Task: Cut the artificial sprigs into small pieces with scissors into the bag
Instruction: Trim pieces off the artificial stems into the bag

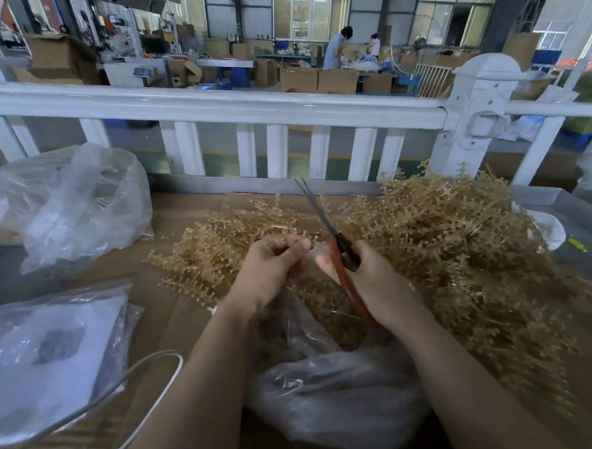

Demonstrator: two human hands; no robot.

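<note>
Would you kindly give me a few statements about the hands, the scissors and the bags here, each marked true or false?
1. The right hand grips the red-handled scissors. True.
2. The scissors' blades point down into the bag. False: they point up and away, toward the white railing.
3. The left hand pinches a small sprig piece in its fingers. True.
4. The big sprig pile lies to the person's left. False: it lies mostly to the right.
5. A clear plastic bag sits below the hands. True.
</note>
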